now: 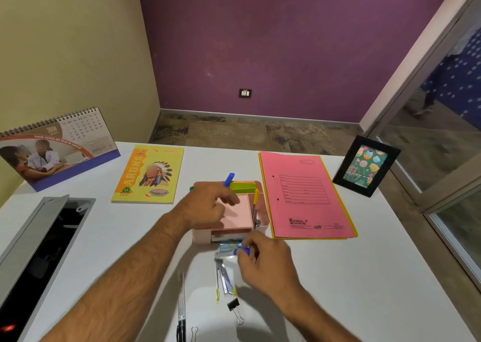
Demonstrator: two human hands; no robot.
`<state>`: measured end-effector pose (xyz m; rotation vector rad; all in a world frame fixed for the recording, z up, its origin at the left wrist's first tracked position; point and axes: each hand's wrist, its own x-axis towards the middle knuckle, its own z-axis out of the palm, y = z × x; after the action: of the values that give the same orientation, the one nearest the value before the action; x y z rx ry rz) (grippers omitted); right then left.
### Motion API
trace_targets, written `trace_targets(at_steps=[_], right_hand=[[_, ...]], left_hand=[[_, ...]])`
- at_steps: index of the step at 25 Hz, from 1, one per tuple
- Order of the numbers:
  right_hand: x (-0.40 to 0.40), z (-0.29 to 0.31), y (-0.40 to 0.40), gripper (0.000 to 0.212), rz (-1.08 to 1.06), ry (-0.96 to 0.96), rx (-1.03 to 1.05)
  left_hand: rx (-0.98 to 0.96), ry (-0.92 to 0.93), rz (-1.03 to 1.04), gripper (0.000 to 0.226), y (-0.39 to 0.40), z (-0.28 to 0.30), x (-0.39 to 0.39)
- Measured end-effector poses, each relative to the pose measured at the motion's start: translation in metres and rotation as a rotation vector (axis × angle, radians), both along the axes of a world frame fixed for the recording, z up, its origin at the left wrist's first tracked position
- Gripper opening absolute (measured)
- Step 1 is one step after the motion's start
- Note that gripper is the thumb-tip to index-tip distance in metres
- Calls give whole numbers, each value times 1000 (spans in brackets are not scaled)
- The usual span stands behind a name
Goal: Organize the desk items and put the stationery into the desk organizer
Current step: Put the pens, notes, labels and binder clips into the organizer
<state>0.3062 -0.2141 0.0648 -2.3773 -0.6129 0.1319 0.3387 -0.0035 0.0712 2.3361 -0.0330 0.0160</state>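
Purple and cream walls meet behind a white counter (364,276) that carries the work. At its middle stands the pink organizer (263,220), already holding a blue pen (229,179), green notes (243,187), a pink pad (238,215) and a yellow-capped pen (255,196). The left hand (208,206) rests on the organizer's left side, its grip loosely curled with fingers over the pad, seemingly steadying the box. The right hand (265,261) hovers just in front of the organizer, its grip pinching a small blue-capped tube (235,248), probably glue.

To do this step well, I would keep the left hand bracing the box and lower the tube upright into the right-hand slot, clear of the yellow-capped pen.

Loose items wait near the body: a stapler (225,279), a black marker (181,305) and a binder clip (235,309). A pink folder (307,198) lies just right of the organizer and a yellow notebook (148,177) sits to the left, so open room is mainly in front. The counter's right edge is well apart.
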Motion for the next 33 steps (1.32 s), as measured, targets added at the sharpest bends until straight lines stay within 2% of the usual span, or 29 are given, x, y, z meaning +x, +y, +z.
trace_targets(at_steps=[1,3,6,9,11,14,16,17,20,21,23,24,26,27,29,30,31,33], right_hand=[[10,9,1,6,-25,-31,66],[25,22,4,11,-61,-97,158],[40,37,9,11,-83,-169,245],[49,44,13,13,-104,-250,292],[49,43,18,23,-149,-256,351],[32,26,23,28,-147,-176,451],[4,-1,25,22,-3,-68,346],[-12,-15,25,22,112,-29,226],[-48,-58,28,31,529,-152,-37],[-59,-65,32,34,578,-143,-84],[-84,-87,42,39,586,-91,-210],[-95,-101,45,38,552,-153,-251],[-108,-111,48,29,511,89,-376],[-111,-120,42,32,527,155,-424],[-113,-162,41,50,518,-26,-484],[-118,-171,38,51,499,-101,-534],[-122,-174,35,46,421,-146,-524],[-126,-172,29,27,450,-267,-477]], left_hand=[[4,-6,-79,44,-6,4,-2],[-12,-24,-195,43,-16,11,-3],[-77,-100,-246,34,-25,17,0],[-152,-122,-185,26,-28,24,2],[-193,-165,-130,22,-24,27,3],[-219,-289,99,23,-7,30,9],[-178,-340,293,22,8,28,13],[-151,-342,366,23,15,26,15],[-39,-262,481,25,26,16,17],[-4,-231,497,26,26,13,17],[31,-183,507,27,25,5,16],[38,-160,511,28,24,0,16],[74,-96,515,26,25,-10,17],[104,-54,514,22,25,-15,18],[175,-8,507,18,25,-21,18],[209,-8,509,20,26,-23,19],[244,-13,521,22,27,-23,19],[338,7,538,26,30,-22,20]])
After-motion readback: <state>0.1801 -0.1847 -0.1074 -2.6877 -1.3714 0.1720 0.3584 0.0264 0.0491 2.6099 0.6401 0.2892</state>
